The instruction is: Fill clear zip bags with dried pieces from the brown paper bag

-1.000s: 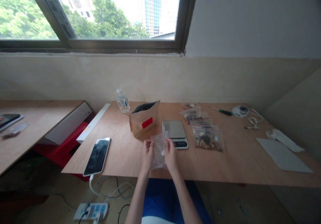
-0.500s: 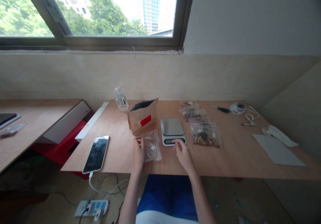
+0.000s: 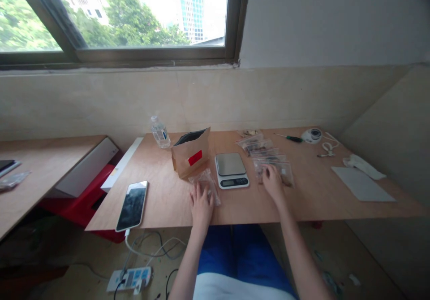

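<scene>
My left hand (image 3: pixel 200 206) lies flat, grip apart, on the empty clear plastic bag (image 3: pixel 205 184); my right hand (image 3: pixel 273 182), grip apart, rests on the filled clear zip bag (image 3: pixel 278 172), which may slide across the tabletop (image 3: pixel 312 197).

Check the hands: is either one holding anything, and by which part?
Nothing is lifted. The left hand lies flat on the near end of an empty clear bag on the table; the right hand rests on a filled bag.

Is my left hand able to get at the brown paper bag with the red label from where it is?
Probably yes. The left hand lies flat on a clear plastic bag, and the brown paper bag with the red label stands open just beyond it on the wooden table, with nothing between them.
</scene>
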Demonstrator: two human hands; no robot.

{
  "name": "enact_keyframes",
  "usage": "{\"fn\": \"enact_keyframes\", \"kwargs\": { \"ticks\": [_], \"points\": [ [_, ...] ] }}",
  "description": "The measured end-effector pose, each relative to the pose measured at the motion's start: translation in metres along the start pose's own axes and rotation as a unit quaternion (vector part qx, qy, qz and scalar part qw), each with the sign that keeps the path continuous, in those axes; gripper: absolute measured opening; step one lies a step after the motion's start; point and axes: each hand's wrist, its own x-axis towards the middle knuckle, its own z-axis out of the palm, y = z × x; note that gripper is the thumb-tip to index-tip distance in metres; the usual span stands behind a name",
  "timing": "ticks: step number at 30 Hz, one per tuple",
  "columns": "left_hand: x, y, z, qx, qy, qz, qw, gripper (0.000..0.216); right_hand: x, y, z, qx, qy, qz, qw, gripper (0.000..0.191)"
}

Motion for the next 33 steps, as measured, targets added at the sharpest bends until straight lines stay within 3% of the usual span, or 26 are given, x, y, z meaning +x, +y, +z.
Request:
{"fn": "enact_keyframes", "kwargs": {
  "ticks": [2,6,10,12,14,16,18,20,22,26,29,33],
  "points": [
    [0.007,-0.011,-0.001,0.004,-0.031,0.017,0.999,0.043,0.019,0.02,-0.006,-0.053,-0.012,-0.008,0.998,0.037],
    [0.018,-0.025,-0.01,-0.014,-0.057,0.037,0.998,0.042,0.043,0.045,-0.015,-0.147,-0.101,0.003,0.984,0.044],
    [0.012,-0.019,-0.021,-0.061,0.019,0.06,0.996,0.032,0.053,0.045,-0.026,-0.195,-0.131,0.016,0.972,0.033],
    [0.004,-0.009,-0.027,-0.123,0.063,0.068,0.988,0.027,0.055,0.041,-0.036,-0.217,-0.139,0.036,0.965,0.02],
    [-0.005,0.005,-0.033,-0.213,0.069,0.077,0.972,0.023,0.054,0.034,-0.05,-0.204,-0.151,0.067,0.965,0.015],
    [-0.014,0.022,-0.037,-0.319,0.039,0.105,0.941,0.021,0.047,0.022,-0.067,-0.139,-0.143,0.093,0.975,0.016],
    [-0.021,0.042,-0.039,-0.412,-0.025,0.113,0.904,0.022,0.034,0.001,-0.085,-0.059,-0.096,0.104,0.988,0.02],
    [-0.025,0.064,-0.038,-0.488,-0.09,0.1,0.862,0.022,0.015,-0.032,-0.096,-0.012,-0.022,0.103,0.994,0.025],
    [-0.028,0.083,-0.037,-0.542,-0.124,0.087,0.827,0.024,-0.004,-0.072,-0.098,0.058,0.002,0.099,0.993,0.027],
    [-0.026,0.106,-0.039,-0.612,-0.127,0.057,0.778,0.028,-0.031,-0.141,-0.08,0.209,-0.054,0.084,0.973,0.027],
    [-0.022,0.105,-0.046,-0.621,-0.081,0.035,0.779,0.029,-0.039,-0.162,-0.066,0.25,-0.114,0.058,0.96,0.027],
    [-0.021,0.096,-0.054,-0.584,-0.044,0.035,0.81,0.028,-0.041,-0.163,-0.06,0.262,-0.157,0.025,0.952,0.028]
  ]
}}
